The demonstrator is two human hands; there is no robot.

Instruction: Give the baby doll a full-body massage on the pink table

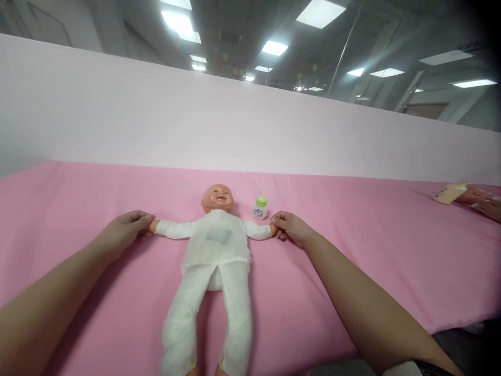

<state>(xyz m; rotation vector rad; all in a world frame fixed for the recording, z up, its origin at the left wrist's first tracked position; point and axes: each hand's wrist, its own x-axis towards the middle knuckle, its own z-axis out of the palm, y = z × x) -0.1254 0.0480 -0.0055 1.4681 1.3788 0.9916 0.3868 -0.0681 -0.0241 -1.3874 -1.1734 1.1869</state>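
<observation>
Background: plain white wall (219, 120) beneath a dark glass pane (250, 31) showing rectangular ceiling lights. Surface: smooth pink cloth (360, 224). Item: 1 baby doll with a glossy tan head and white fabric body (217, 243), face up mid-cloth, head toward the wall, arms spread. Left hand (131, 227) — fingers pinched around the doll's hand at that side. Right hand (291, 227) — fingers gripping the doll's other hand. Item: 1 small white bottle with green cap (260, 209), near the doll's arm and the right hand. Far right: 1 pale yellow object (450, 193), identity unclear.
</observation>
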